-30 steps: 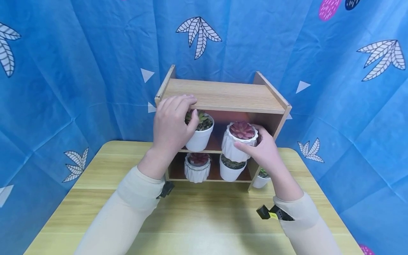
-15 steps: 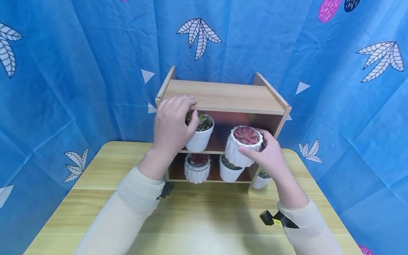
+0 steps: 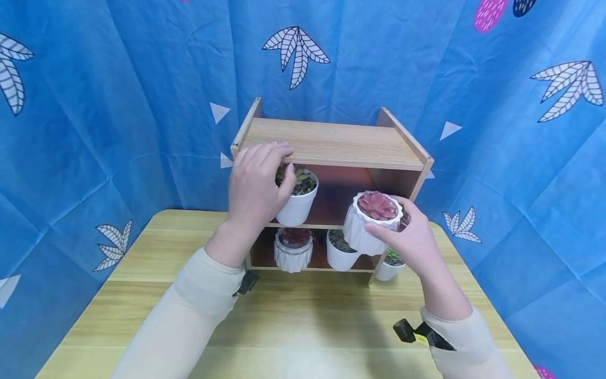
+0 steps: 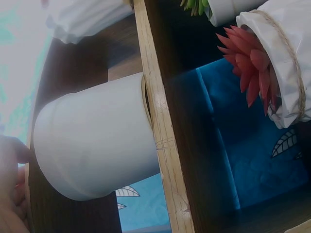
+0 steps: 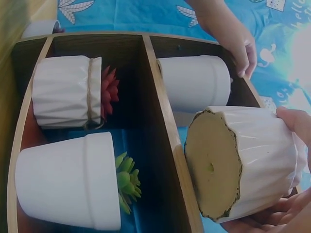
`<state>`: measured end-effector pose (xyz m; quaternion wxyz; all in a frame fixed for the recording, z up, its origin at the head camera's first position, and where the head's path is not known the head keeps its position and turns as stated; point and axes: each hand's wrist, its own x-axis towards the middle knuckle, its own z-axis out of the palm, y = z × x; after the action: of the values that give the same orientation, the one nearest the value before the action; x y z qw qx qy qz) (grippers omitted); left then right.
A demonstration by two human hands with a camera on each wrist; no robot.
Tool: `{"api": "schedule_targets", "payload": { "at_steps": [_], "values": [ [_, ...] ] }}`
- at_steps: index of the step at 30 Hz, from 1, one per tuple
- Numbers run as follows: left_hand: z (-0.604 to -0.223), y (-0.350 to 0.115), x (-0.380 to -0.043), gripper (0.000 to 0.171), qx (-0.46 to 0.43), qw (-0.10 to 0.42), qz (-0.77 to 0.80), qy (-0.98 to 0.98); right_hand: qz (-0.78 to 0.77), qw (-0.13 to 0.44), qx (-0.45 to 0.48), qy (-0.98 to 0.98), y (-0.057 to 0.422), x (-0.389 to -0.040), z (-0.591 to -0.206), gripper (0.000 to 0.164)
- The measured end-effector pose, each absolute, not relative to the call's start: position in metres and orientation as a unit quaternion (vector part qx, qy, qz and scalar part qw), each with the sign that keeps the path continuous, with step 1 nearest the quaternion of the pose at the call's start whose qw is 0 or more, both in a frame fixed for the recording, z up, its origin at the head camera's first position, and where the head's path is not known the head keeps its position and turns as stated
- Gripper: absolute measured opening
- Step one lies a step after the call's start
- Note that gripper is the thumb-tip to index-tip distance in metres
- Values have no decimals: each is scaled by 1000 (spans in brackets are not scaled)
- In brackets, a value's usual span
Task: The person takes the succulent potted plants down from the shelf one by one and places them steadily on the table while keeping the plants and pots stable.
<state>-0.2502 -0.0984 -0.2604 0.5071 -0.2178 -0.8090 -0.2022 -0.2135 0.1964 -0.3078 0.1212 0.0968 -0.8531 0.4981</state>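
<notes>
In the head view, my right hand [image 3: 414, 237] grips a white pleated pot [image 3: 362, 231] holding a red succulent [image 3: 377, 206]. Thumb and fingers clasp its sides, and it hangs in front of the right half of the wooden shelf [image 3: 331, 142]. Its beige underside [image 5: 214, 165] shows in the right wrist view. Up at the shelf's top board, my left hand [image 3: 258, 184] holds the front edge, fingers over the board and thumb below it. Beside that thumb stands a smooth white pot [image 3: 296, 208] with a green succulent, on the upper level.
On the lower level are another pleated pot [image 3: 293, 255] with a red succulent and a smooth pot [image 3: 340, 257], partly hidden by the held one. A small potted plant [image 3: 389, 269] stands on the table [image 3: 293, 326] right of the shelf. A blue patterned curtain [image 3: 165, 105] surrounds everything.
My right hand has drawn the pleated pot out from the upper level, toward me and to the right. My left hand has stayed on the top board.
</notes>
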Motion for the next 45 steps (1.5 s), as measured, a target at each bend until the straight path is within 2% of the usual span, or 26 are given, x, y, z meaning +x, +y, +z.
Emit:
{"api": "schedule_targets", "payload": {
  "at_steps": [11,45],
  "values": [
    [-260,-98,-250,28,-220,510,-202,-807,496,120,88,-855,207,-204,-307,74],
    [-262,-96,-250,29,-221,512,-197,-806,478,173,69,-858,240,-195,-315,68]
  ]
}}
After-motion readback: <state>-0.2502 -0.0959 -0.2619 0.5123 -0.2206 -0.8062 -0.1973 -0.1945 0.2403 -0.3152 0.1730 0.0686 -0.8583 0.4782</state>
